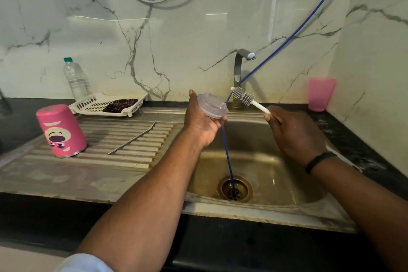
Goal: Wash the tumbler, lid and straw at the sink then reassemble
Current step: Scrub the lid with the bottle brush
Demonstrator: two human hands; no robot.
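The tumbler [62, 130] stood upturned and the straw [132, 138] lay on the drainer — seemingly washed. Left hand [202, 120] fingers cupped the lid [212, 105]; right hand [293, 132] clamped the brush [247, 98] — reassembly remained.

Over the sink basin [254, 161] the open space is crossed by a blue hose [227, 150] that drops from upper right, passes beside the faucet [239, 68] and runs down into the drain [235, 187]. On the ribbed drainboard [110, 154] an upturned pink tumbler [61, 131] stands at the left and a metal straw [132, 138] lies diagonally beside it, with bare ribs between them. Behind, a white tray [106, 104] and a plastic bottle [76, 79] line the wall. A pink cup [321, 94] occupies the right back corner.
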